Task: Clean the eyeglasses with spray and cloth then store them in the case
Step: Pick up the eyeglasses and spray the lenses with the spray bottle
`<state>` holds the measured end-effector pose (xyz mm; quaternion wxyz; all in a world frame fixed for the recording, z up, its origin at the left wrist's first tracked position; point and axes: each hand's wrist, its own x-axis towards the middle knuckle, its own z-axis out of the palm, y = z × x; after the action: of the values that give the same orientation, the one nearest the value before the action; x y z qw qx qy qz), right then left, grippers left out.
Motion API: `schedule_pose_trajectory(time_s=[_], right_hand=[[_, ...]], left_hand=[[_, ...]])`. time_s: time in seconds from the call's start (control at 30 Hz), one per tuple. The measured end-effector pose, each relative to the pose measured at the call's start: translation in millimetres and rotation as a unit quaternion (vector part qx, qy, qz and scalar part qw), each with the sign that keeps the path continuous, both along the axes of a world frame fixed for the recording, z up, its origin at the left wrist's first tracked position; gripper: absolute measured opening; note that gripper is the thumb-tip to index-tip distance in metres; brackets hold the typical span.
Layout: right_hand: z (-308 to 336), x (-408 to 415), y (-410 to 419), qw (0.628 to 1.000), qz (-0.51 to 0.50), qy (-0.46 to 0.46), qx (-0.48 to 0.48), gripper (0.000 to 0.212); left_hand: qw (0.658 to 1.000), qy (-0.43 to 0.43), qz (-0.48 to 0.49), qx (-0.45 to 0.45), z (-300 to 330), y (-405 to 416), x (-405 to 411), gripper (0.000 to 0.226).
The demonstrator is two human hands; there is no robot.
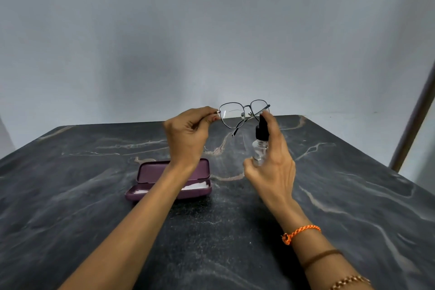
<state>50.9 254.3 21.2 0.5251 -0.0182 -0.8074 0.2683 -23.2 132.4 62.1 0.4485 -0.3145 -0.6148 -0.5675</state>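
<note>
My left hand [188,134] pinches the thin metal eyeglasses [243,113] by their left hinge and holds them up above the table, lenses facing me. My right hand [274,160] grips a small clear spray bottle [260,146] with a black nozzle, its forefinger on top of the nozzle, just below the right lens. The purple glasses case [200,192] lies open on the table under my left forearm. A white cloth [195,186] lies inside it, partly hidden by the arm.
The dark marble table [223,231] fills the lower view, with its far edge just behind the glasses. A plain grey wall stands behind. A frame or door edge [416,115] rises at the far right.
</note>
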Motion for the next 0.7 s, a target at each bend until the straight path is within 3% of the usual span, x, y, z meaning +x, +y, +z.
schedule_pose_trajectory(time_s=[0.33,0.7], right_hand=[[12,6,3,0.998,0.025,0.006,-0.053,0.091],[10,9,-4,0.999,0.037,-0.013,-0.018,0.090]], left_hand=[[1.000,0.007,-0.005,-0.018,1,2,1,0.013],[1.000,0.011,0.001,-0.028,-2,-3,2,0.013]])
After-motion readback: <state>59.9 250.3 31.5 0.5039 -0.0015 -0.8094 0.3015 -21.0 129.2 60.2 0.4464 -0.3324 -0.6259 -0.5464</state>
